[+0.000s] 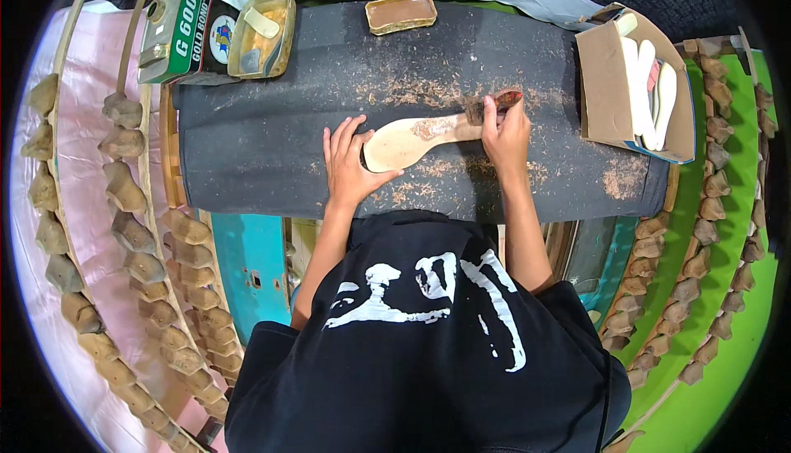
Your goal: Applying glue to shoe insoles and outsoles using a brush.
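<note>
- Head view: a tan shoe insole [412,137] lies flat near the middle of the dark work mat [264,136], its rounded toe end toward the person's left and its narrow heel end toward the right.
- The left hand [350,165] is spread open, palm down, fingers pressing on the mat and the toe end of the insole; it grips nothing, only pins the piece.
- The right hand [504,132] is closed around a small brush [493,105], whose bristles touch the heel end of the insole.
- The insole looks thin, light and somewhat flexible, likely board or leather; it would slide on the mat unless pressed flat, and seems best lifted by its edge at the toe or at the waist.
- Tan shavings and dust are scattered over the mat around the insole.
- At the far edge sit a green adhesive tin [171,33], a yellow tray [262,37] and a small brown dish [400,13].
- At the right edge stands a cardboard box [614,82] with more insoles upright inside.
- Rows of shoe lasts [132,231] hang along both sides.
</note>
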`<state>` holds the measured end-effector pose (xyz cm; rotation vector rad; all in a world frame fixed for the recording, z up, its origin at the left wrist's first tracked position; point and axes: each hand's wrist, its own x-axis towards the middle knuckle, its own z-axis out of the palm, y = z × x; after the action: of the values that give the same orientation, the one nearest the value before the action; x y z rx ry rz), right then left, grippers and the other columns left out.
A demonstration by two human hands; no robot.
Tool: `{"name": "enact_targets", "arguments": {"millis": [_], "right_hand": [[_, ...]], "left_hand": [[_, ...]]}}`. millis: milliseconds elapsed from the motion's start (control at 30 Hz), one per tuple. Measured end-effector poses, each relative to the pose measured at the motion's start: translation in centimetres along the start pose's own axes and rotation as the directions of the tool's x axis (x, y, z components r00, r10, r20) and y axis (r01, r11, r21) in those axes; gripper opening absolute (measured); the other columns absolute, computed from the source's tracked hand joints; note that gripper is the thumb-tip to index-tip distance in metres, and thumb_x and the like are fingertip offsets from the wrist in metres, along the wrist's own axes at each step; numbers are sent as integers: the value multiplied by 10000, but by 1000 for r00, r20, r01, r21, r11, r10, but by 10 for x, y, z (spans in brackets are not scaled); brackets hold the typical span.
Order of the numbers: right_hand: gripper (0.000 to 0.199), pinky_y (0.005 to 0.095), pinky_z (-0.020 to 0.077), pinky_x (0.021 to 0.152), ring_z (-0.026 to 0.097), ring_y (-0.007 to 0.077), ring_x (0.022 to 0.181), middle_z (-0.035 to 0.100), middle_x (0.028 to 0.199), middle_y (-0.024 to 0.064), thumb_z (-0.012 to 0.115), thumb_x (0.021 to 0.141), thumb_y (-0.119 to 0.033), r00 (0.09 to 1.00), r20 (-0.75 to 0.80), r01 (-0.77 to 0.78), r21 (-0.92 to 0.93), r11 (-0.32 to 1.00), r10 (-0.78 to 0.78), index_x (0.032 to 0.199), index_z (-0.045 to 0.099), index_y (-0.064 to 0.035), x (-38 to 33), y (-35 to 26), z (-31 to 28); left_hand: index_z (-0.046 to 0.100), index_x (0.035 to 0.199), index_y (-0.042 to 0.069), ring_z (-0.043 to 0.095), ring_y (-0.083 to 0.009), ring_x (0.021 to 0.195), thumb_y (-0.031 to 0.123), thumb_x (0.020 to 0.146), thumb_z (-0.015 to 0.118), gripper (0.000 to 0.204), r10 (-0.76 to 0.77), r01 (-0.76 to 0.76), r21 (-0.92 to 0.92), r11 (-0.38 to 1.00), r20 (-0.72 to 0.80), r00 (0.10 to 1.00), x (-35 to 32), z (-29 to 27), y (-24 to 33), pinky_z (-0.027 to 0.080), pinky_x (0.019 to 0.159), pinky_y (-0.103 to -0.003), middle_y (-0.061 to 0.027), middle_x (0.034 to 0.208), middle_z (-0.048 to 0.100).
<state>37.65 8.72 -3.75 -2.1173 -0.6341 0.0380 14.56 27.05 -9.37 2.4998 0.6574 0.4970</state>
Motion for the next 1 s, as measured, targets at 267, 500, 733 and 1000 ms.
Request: {"name": "enact_targets", "arguments": {"millis": [267, 500, 733, 1000], "right_hand": [[166, 332, 601, 740, 747, 211, 893, 756, 1020, 150, 683, 1055, -120, 963, 182, 147, 256, 955, -197, 1106, 614, 22, -28, -2, 52], [168, 347, 512, 574, 677, 246, 639, 741, 865, 147, 691, 1044, -135, 999, 33, 26, 311, 950, -39, 1028, 619, 16, -29, 7, 43], [157, 427, 594, 793, 761, 342, 927, 734, 1059, 174, 739, 988, -99, 838, 347, 375, 198, 906, -422, 1064, 639, -7, -68, -37, 54], [279, 407, 611, 866, 768, 355, 1011, 743, 1110, 179, 800, 945, -107, 811, 335, 390, 301, 870, -479, 1168, 669, -3, -47, -11, 40]], "left_hand": [[739, 1152, 54, 502, -300, 1468, 566, 524, 996, 850, 15, -14, 25, 1000, -40, 999, 0, 0, -3, 212, 1294, -613, -89, 1493, 613], [718, 1217, 79, 514, -332, 1461, 526, 539, 1005, 861, 16, -18, -20, 1000, -69, 997, -3, 0, -3, 230, 1287, -626, -88, 1514, 613], [747, 1201, 83, 533, -315, 1438, 519, 534, 1001, 836, 27, -27, 0, 1000, -120, 992, -3, 7, -8, 246, 1288, -592, -73, 1497, 632], [745, 1188, 80, 509, -304, 1460, 506, 514, 1007, 839, 21, -22, -13, 1000, -92, 996, -4, 2, -2, 234, 1298, -578, -70, 1506, 624]]}}
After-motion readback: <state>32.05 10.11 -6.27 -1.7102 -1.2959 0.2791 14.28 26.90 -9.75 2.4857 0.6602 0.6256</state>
